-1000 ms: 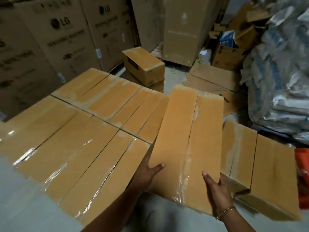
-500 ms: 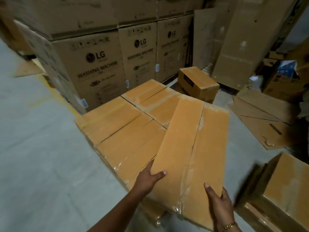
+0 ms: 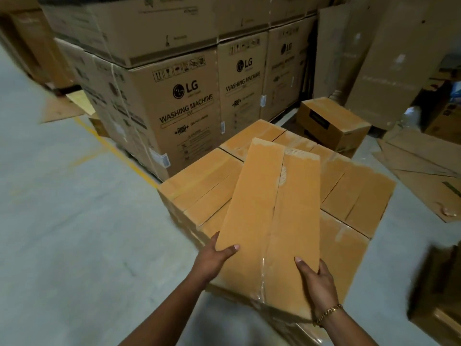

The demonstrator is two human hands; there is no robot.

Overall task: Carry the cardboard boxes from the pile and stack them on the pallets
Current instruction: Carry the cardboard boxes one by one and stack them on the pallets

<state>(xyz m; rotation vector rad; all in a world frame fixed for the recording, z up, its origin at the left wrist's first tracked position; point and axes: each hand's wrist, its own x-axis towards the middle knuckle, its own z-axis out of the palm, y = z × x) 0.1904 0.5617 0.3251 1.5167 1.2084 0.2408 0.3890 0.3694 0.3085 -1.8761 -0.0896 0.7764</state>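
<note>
I carry a long, taped orange-brown cardboard box (image 3: pixel 269 216) in both hands, above a block of like boxes (image 3: pixel 356 196) stacked on the floor. My left hand (image 3: pixel 214 260) grips its near left corner, thumb on top. My right hand (image 3: pixel 316 278) grips the near right corner, thumb on top, a gold bracelet at the wrist. The box points away from me and lies slantwise across the stack. Whatever the stack stands on is hidden.
Large LG washing machine cartons (image 3: pixel 174 101) form a wall behind the stack. A smaller brown box (image 3: pixel 331 121) sits on the floor behind it. Flattened cardboard sheets (image 3: pixel 424 171) lie at the right. Another box (image 3: pixel 439 295) is at the right edge. Grey concrete floor (image 3: pixel 62 221) spreads left.
My view has swung left and back from the stack. The held box has moved with me, from beside the stack's right edge to above its top. Both hands keep the same grip.
</note>
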